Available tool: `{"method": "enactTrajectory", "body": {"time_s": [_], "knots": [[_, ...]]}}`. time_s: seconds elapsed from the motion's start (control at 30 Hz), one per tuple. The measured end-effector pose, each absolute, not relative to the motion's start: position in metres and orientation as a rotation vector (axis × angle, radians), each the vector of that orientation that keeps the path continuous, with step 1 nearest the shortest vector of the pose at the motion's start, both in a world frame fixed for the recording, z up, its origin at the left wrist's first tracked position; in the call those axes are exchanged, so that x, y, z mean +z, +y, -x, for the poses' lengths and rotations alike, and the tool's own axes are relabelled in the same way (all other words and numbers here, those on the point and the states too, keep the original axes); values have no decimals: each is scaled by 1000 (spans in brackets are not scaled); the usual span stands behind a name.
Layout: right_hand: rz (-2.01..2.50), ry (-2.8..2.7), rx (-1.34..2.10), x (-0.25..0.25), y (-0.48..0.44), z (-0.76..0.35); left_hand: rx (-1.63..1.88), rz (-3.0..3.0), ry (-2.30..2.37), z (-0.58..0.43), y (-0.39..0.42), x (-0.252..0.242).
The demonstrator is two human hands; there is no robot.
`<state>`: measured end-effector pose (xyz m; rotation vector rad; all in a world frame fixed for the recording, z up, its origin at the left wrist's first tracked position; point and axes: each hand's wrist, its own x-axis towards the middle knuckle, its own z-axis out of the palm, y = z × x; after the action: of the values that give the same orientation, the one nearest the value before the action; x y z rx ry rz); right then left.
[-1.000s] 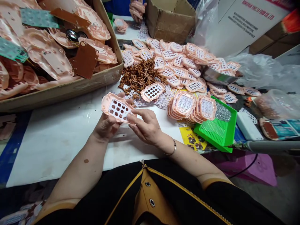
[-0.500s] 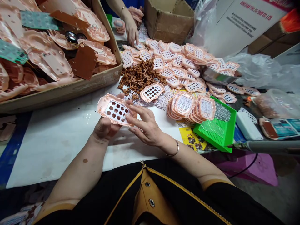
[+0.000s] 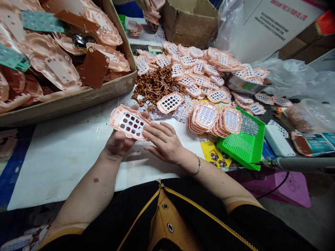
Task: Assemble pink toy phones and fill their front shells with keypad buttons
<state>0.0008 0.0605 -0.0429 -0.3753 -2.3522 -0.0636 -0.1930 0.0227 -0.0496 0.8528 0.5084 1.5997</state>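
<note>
My left hand (image 3: 119, 142) is closed around a pink plastic shell (image 3: 115, 118) from below, its thumb on the near edge. A white panel with rows of key holes lies inside the tilted shell, its hollow side facing me. My right hand (image 3: 166, 141) has its fingers stretched out, the tips resting on the shell's right end; whether a small part is under them is hidden. Just beyond, another pink shell with a white panel (image 3: 170, 103) lies beside a heap of brown rubbery pieces (image 3: 157, 85) and scattered small clear-white pieces (image 3: 181, 111).
A carton (image 3: 112, 85) of pink shells and boards stands left. Stacked shells (image 3: 202, 116) sit right of my hands, beside a green tray (image 3: 235, 146) of small metal parts. More shells are heaped behind. At the far side, a co-worker's hand (image 3: 143, 4) is beside held shells (image 3: 151, 15).
My right fingers have drawn together and lie flatter on the shell's right end. The co-worker's hand has lifted away from the shell heap, up beside a bunch of shells.
</note>
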Motion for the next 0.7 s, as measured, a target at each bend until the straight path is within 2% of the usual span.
{"method": "enactTrajectory", "body": {"time_s": [0.17,0.3,0.4,0.53,0.7], "knots": [[374,-2370,-124,-48,55,-4,1460,-836,521,190,22,-48],[419,-2429,47,-48,54,-8,1430,-806,534,190,22,-49],[452,-2362,213,-39,64,-13,1549,-803,525,190,23,-52],[756,-2215,174,-22,92,-18,1670,-801,518,188,24,-45],[952,-2607,115,-19,115,-8,1929,-690,528,200,29,-18]]}}
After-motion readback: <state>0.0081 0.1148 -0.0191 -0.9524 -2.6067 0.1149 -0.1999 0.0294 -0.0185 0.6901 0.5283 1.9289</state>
